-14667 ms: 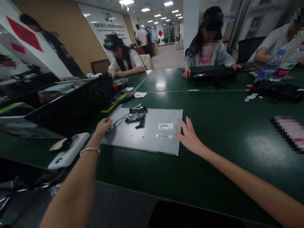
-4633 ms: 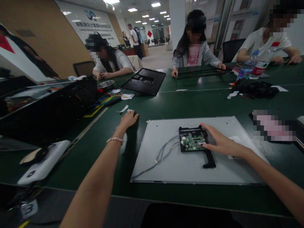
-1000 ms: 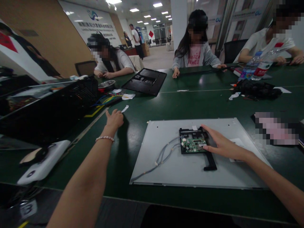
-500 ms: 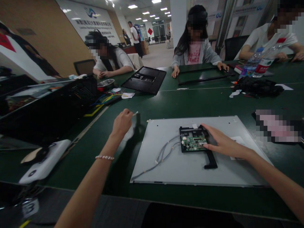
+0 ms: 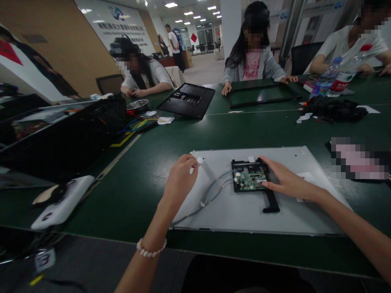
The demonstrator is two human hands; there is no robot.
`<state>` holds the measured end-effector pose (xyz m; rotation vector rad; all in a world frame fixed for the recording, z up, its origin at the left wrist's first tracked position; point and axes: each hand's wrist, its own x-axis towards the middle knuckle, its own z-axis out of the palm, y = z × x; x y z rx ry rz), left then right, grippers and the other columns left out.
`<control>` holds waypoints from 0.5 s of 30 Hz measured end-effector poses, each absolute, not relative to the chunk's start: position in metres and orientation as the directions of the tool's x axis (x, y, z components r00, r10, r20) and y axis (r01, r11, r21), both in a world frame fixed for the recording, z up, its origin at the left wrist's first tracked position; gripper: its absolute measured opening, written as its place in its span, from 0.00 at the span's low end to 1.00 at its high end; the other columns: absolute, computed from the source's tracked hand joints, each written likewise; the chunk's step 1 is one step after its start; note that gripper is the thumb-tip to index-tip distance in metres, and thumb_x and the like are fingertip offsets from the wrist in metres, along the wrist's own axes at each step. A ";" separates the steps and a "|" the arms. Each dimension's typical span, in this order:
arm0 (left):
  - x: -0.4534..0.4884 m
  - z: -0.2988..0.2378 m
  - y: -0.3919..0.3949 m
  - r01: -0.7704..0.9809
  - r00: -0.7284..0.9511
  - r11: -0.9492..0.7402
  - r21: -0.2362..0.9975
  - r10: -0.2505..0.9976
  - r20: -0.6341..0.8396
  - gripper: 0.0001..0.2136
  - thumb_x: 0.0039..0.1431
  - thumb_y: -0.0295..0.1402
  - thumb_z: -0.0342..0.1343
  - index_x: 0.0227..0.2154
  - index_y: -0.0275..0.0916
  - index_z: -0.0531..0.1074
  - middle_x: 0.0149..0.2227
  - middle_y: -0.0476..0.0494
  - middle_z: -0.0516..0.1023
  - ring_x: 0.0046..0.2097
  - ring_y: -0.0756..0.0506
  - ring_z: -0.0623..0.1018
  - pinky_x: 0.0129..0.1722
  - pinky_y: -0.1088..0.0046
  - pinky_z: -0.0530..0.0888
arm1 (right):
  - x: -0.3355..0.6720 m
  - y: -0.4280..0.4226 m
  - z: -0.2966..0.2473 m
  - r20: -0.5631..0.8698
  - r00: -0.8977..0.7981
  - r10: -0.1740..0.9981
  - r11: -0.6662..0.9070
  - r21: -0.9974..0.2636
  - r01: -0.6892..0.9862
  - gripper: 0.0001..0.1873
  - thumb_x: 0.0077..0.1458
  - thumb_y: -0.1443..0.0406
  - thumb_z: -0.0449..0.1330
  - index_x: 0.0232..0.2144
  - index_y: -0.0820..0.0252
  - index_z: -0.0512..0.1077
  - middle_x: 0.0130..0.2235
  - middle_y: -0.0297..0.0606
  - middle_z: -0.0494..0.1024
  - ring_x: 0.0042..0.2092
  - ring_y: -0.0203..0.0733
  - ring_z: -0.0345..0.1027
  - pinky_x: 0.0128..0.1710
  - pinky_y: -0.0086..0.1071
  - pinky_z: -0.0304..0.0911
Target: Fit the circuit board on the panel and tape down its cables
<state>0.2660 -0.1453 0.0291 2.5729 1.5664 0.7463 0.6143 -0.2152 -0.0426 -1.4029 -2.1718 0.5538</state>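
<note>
Circuit bd. w/ blk. bracket (image 5: 249, 181): betw. L hand (image 5: 181, 176) & R hand (image 5: 284, 179), nearer R, on silver panel (image 5: 220, 215). R hand: spread, thumb & index at bracket's edge. Wht. strip (image 5: 199, 160): pinched in L hand fingertips, over panel. Grn. table (image 5: 122, 195): below. Beyond hands: blk. cover (image 5: 201, 106), co-worker (image 5: 253, 65) w/ blk. frame (image 5: 262, 103). L of L hand: blk. case (image 5: 61, 150). Back: office (image 5: 204, 67), wall sign (image 5: 122, 28).

The left hand (image 5: 179, 180) partly hides a small white strip (image 5: 200, 160) at center, while the right hand (image 5: 284, 179) covers part of a label (image 5: 307, 176) and the right forearm (image 5: 351, 219) conceals the pale panel (image 5: 244, 217) at its lower right corner. A black case (image 5: 61, 140) runs off the left edge; upper left, small lettering on a wall sign (image 5: 122, 30) blurs.
</note>
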 end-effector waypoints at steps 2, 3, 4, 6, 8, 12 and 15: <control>0.273 0.026 -0.159 0.802 0.374 -0.503 0.323 0.844 0.384 0.08 0.58 0.23 0.52 0.31 0.37 0.76 0.41 0.41 0.77 0.40 0.45 0.78 0.44 0.65 0.76 | 0.615 -0.215 -0.043 0.190 -0.357 0.914 0.399 -0.570 0.718 0.43 0.60 0.52 0.57 0.69 0.49 0.40 0.68 0.47 0.56 0.66 0.58 0.53 0.63 0.59 0.53; 0.276 0.023 -0.165 0.796 0.372 -0.502 0.338 0.846 0.381 0.08 0.58 0.23 0.52 0.30 0.37 0.76 0.41 0.41 0.78 0.40 0.45 0.78 0.44 0.65 0.76 | 0.615 -0.214 -0.044 0.192 -0.361 0.913 0.403 -0.567 0.718 0.43 0.60 0.52 0.57 0.69 0.50 0.40 0.67 0.48 0.57 0.66 0.58 0.54 0.63 0.58 0.54; 0.278 0.020 -0.171 0.796 0.366 -0.497 0.346 0.850 0.378 0.09 0.58 0.22 0.51 0.30 0.37 0.76 0.40 0.41 0.78 0.40 0.45 0.78 0.44 0.65 0.76 | 0.615 -0.214 -0.044 0.195 -0.364 0.911 0.408 -0.563 0.719 0.43 0.60 0.52 0.56 0.69 0.50 0.41 0.67 0.49 0.57 0.66 0.58 0.54 0.63 0.58 0.54; 0.282 0.012 -0.183 0.807 0.354 -0.482 0.343 0.858 0.373 0.09 0.58 0.22 0.51 0.30 0.36 0.76 0.40 0.41 0.78 0.39 0.45 0.78 0.44 0.64 0.76 | 0.615 -0.214 -0.044 0.202 -0.370 0.907 0.417 -0.552 0.722 0.42 0.60 0.52 0.56 0.69 0.51 0.41 0.67 0.49 0.57 0.66 0.57 0.54 0.63 0.58 0.54; 0.285 0.005 -0.193 0.819 0.355 -0.473 0.325 0.863 0.360 0.09 0.58 0.21 0.51 0.31 0.36 0.76 0.40 0.41 0.78 0.39 0.44 0.79 0.45 0.64 0.76 | 0.615 -0.213 -0.045 0.209 -0.370 0.905 0.423 -0.541 0.727 0.42 0.60 0.52 0.56 0.69 0.51 0.41 0.67 0.50 0.57 0.66 0.57 0.54 0.63 0.58 0.54; 0.290 -0.004 -0.211 0.835 0.359 -0.470 0.287 0.860 0.364 0.08 0.57 0.20 0.52 0.33 0.35 0.76 0.39 0.40 0.78 0.41 0.43 0.78 0.45 0.63 0.76 | 0.615 -0.214 -0.045 0.208 -0.374 0.904 0.426 -0.524 0.738 0.43 0.61 0.53 0.56 0.69 0.52 0.39 0.68 0.49 0.55 0.67 0.57 0.52 0.64 0.56 0.53; 0.294 -0.003 -0.224 0.851 0.350 -0.461 0.251 0.855 0.383 0.08 0.57 0.20 0.53 0.33 0.35 0.75 0.39 0.40 0.77 0.41 0.42 0.77 0.45 0.62 0.76 | 0.616 -0.215 -0.044 0.247 -0.372 0.895 0.446 -0.516 0.731 0.44 0.61 0.54 0.57 0.70 0.52 0.37 0.70 0.48 0.49 0.69 0.56 0.46 0.65 0.56 0.51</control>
